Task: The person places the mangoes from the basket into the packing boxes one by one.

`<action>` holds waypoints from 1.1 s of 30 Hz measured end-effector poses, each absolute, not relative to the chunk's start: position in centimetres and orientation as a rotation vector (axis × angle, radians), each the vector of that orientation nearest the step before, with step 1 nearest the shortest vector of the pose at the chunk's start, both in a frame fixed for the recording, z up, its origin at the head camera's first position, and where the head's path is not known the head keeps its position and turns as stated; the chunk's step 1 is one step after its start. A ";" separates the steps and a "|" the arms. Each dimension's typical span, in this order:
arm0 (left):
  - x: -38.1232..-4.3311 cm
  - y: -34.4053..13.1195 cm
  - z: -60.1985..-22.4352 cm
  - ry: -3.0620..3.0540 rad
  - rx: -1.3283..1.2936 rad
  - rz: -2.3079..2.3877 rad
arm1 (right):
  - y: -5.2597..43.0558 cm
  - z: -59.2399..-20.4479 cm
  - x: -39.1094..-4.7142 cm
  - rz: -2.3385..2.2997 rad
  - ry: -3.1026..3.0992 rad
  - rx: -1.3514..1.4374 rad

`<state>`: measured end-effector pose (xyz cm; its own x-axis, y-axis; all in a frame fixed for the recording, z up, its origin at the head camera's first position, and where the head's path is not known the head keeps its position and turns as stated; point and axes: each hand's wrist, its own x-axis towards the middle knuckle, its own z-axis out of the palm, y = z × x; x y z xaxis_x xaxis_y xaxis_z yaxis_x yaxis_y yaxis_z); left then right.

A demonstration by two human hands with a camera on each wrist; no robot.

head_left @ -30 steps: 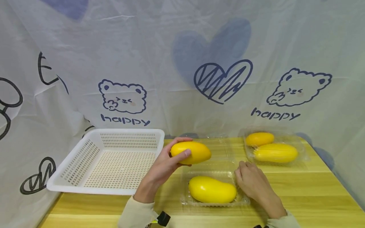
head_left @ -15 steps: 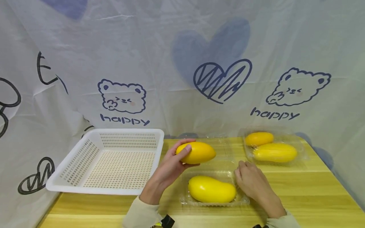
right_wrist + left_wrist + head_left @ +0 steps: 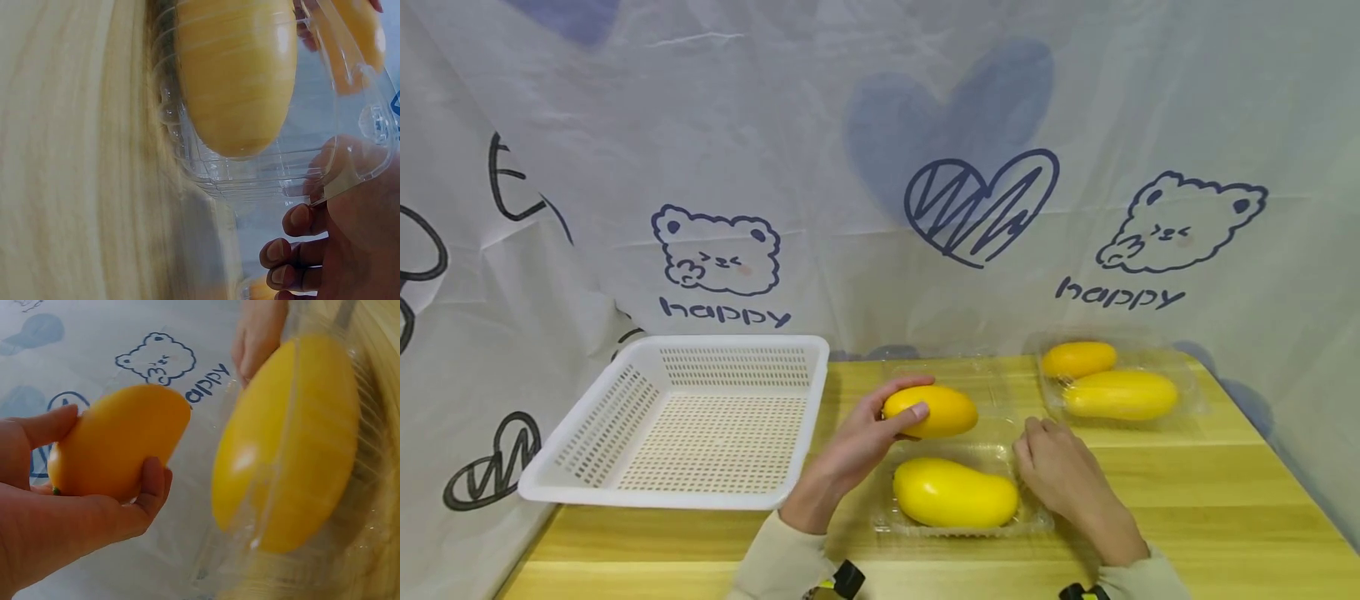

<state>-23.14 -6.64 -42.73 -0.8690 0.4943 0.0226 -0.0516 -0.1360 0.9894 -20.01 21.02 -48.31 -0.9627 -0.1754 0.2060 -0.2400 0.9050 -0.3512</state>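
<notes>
My left hand grips an orange-yellow mango, thumb on the near side, above the back of an open clear plastic box. In the left wrist view, the mango is apart from the larger yellow mango lying inside the box. That larger mango fills much of the tray. At the box's right side is my right hand. Its thumb and index finger pinch the edge of the clear box in the right wrist view; the thumb shows through the plastic.
A white perforated basket stands at the left of the wooden table. Another clear box at the back right holds a small mango and a larger one. A printed cloth hangs behind.
My left hand has carried the mango rightward and slightly nearer, over the back of the box. The right hand stays at the box's right edge.
</notes>
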 end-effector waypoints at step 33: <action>-23.1 -3.1 -45.8 2.334 0.809 1.619 | 20.9 -48.2 -20.1 0.544 -2.894 0.295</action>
<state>-23.11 -3.13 -45.82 -0.8336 0.5318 0.1495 0.3264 0.2558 0.9099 -20.06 20.87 -48.23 -0.9637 -0.1599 0.2136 -0.2266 0.9133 -0.3384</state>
